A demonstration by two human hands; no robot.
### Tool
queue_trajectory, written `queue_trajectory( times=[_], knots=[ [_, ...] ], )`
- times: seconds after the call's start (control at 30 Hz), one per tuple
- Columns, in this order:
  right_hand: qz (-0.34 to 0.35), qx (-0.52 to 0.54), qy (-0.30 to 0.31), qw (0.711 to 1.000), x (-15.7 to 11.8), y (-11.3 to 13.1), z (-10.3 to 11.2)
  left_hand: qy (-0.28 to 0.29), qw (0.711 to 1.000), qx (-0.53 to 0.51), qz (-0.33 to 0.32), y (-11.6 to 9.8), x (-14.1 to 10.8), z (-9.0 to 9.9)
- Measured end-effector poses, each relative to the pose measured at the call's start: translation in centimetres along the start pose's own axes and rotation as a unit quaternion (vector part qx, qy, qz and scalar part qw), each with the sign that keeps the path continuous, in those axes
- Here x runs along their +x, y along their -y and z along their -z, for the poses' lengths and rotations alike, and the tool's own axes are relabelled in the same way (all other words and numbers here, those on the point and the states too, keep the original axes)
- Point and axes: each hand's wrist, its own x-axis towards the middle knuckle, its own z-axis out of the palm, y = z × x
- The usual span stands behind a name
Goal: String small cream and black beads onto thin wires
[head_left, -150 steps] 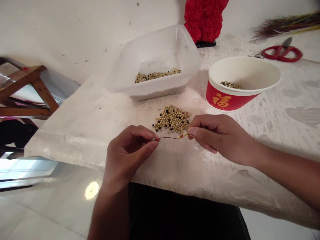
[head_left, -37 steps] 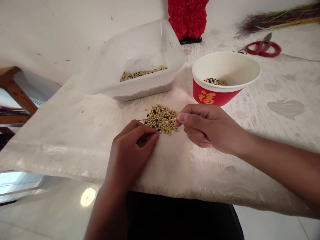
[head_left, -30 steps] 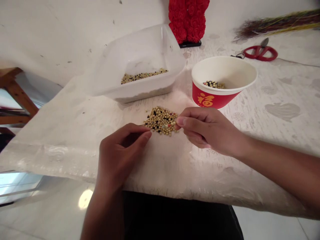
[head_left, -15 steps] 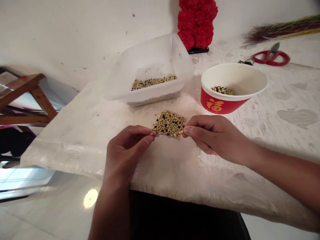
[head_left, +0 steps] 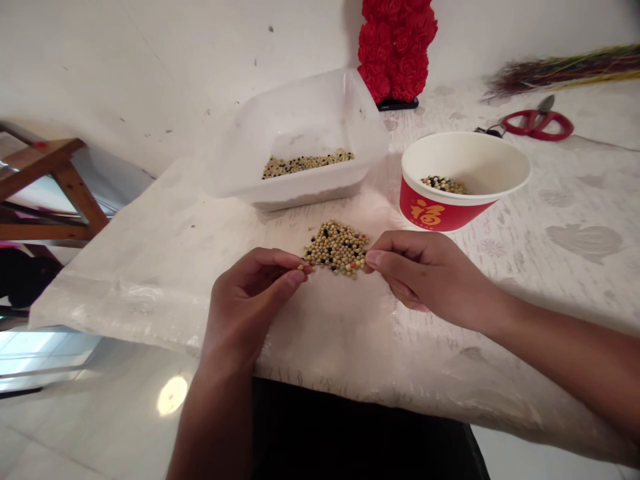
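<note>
A thin dark wire [head_left: 326, 265] runs between my two hands, just over the near edge of a pile of small beads [head_left: 336, 244], mostly cream with some black ones. My left hand [head_left: 257, 287] is closed in a pinch of thumb and forefinger on the wire's left end, with a pale bead [head_left: 301, 267] at the fingertips. To the right of the pile, my right hand [head_left: 425, 277] pinches the other end. A few pale and orange beads show beside its fingertips; whether they are all on the wire I cannot tell.
Behind the pile are a translucent plastic tub [head_left: 300, 195] and a red paper bowl [head_left: 445, 213], each holding beads. Farther back stand red-handled scissors [head_left: 537, 125], a red rose figure [head_left: 397, 53] and a bundle of thin stems [head_left: 565, 72]. A wooden stool [head_left: 75, 187] is at left.
Both hands keep their pinch and have hardly moved. The whole view has shifted slightly.
</note>
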Motion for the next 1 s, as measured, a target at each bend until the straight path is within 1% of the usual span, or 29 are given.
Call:
queue_trajectory(
  times=[0.37, 0.53, 0.67, 0.73, 0.77, 0.83, 0.87, 0.93, 1.0],
  knots=[
    [0.016, -0.045, -0.006, 0.999, 0.1, 0.1, -0.1, -0.015, 1.0, 0.007, 0.0, -0.1, 0.0, -0.1],
    [0.037, -0.067, -0.007, 0.997, -0.1, 0.1, -0.3, -0.013, 0.999, 0.038, 0.008, -1.0, -0.4, -0.6],
    [0.04, -0.055, -0.006, 0.998, -0.1, 0.0, -0.2, -0.01, 0.998, 0.06, 0.022, -1.5, -0.7, -0.8],
    [0.033, -0.023, 0.007, 0.999, 0.0, -0.2, 0.0, 0.002, 0.999, 0.049, 0.019, -1.5, -0.8, -0.9],
    [0.028, 0.012, 0.016, 0.999, 0.1, -0.2, 0.1, 0.01, 0.999, 0.032, 0.012, -1.5, -0.9, -1.0],
    [0.02, 0.115, 0.032, 0.993, 0.3, -0.4, 0.4, 0.02, 1.0, -0.003, -0.005, -1.4, -0.9, -1.1],
    [0.018, 0.168, 0.039, 0.985, 0.5, -0.4, 0.6, 0.014, 1.0, -0.009, -0.011, -1.4, -0.8, -1.2],
    [0.015, 0.239, 0.05, 0.97, 0.7, -0.5, 0.8, -0.024, 0.999, 0.03, -0.014, -1.3, -0.7, -1.3],
    [0.012, 0.257, 0.059, 0.965, 0.8, -0.5, 0.8, -0.066, 0.991, 0.116, -0.016, -1.3, -0.5, -1.3]
  ],
)
